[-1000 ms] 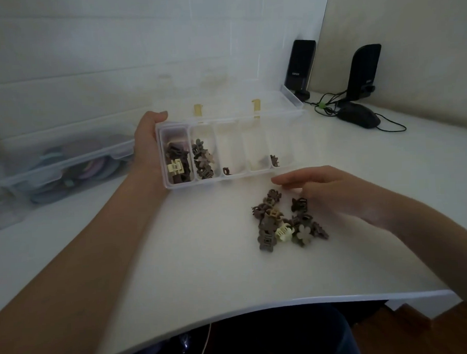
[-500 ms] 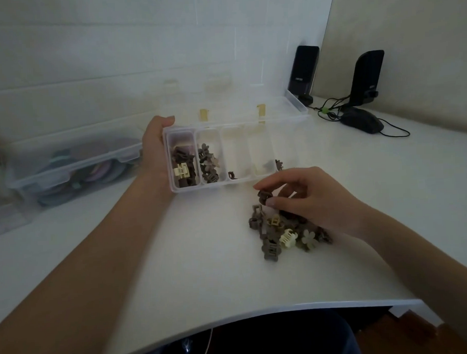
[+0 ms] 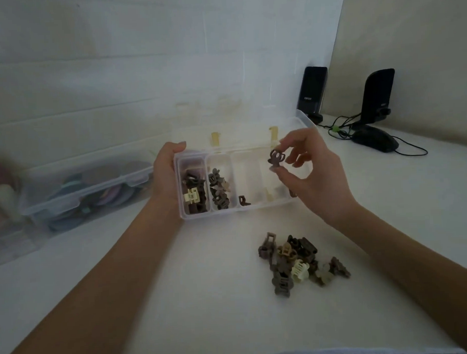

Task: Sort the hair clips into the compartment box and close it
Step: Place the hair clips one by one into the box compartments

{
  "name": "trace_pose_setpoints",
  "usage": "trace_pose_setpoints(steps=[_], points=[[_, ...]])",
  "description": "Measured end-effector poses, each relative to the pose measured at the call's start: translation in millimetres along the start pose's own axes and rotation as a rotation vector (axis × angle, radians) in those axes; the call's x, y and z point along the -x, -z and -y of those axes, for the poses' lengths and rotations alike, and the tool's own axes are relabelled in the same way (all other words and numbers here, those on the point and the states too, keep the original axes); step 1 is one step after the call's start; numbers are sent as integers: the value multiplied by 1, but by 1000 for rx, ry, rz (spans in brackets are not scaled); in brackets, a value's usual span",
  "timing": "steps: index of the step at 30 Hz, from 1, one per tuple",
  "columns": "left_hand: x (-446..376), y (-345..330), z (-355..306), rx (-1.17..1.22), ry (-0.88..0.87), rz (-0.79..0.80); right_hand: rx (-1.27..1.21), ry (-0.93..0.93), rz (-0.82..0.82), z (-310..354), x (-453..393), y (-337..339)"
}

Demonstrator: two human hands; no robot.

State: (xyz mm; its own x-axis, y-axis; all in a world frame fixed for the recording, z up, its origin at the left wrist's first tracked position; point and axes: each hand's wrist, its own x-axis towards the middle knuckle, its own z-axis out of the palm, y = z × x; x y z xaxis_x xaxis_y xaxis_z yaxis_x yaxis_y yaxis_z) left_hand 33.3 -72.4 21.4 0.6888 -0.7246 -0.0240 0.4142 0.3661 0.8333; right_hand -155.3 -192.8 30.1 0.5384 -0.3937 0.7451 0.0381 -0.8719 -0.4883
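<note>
Head view: the right hand point(image 3: 311, 170), down in the loose pile point(image 3: 300, 262) half a second ago, now pinches one brown clip point(image 3: 276, 157) above the compartment box point(image 3: 236, 211). The left hand point(image 3: 167, 177) grips the box's left end. Lid open; likely another clip about to be sorted.

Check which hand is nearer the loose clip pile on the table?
Right. The right hand is raised above the box, up and slightly right of the clip pile, pinching a brown clip. The left hand holds the compartment box at its left end, farther off.
</note>
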Motion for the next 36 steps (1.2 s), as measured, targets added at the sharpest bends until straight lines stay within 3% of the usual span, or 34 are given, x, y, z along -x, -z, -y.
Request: trace_pose_setpoints(steps=[15, 27, 36], points=[[11, -10, -1, -13, -36, 58, 167, 158, 23, -1, 15, -1], [10, -2, -14, 101, -89, 43, 243, 77, -99, -9, 6, 18], [1, 19, -23, 59, -91, 196, 290, 163, -83, -19, 5, 29]])
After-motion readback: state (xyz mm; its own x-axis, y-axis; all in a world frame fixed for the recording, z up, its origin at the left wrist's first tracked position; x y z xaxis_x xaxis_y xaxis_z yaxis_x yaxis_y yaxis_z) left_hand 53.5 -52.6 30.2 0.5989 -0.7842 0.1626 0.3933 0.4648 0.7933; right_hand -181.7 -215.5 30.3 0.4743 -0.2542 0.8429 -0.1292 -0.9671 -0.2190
